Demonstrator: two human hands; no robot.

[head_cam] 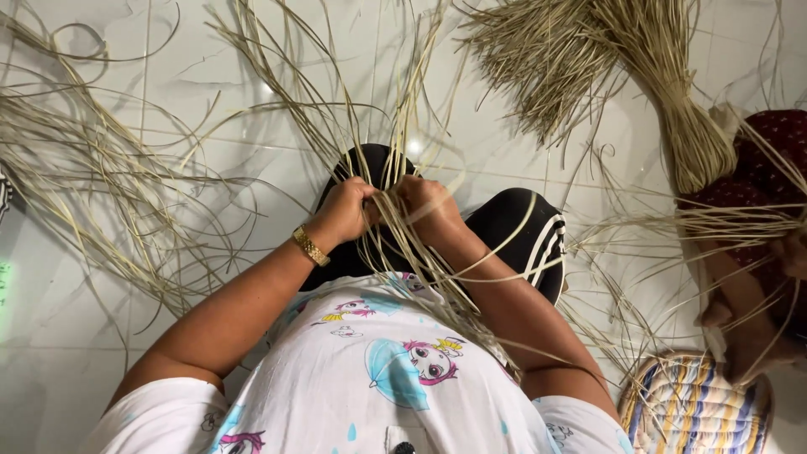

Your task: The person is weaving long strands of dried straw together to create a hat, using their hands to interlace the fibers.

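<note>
A pale tiled floor [76, 353] fills the view, and long dry straw strands [109, 176] lie fanned across it on the left and upward from the middle. At the upper right a thick tied bundle of straw [672, 92] lies on the floor, its loose ends spreading toward the top. At the right edge another person in dark red patterned cloth [773, 160] sits with strands stretched across their lap. A round striped woven cushion [693, 408] sits at the lower right. The person wearing the camera sits with black-clad knees [521, 227] raised. Over the knees, the left hand [346, 210] and the right hand [427, 206] meet, both curled tight around a gathered clump of strands [388, 202] that runs between them. A gold bracelet [310, 246] circles the left wrist.
</note>
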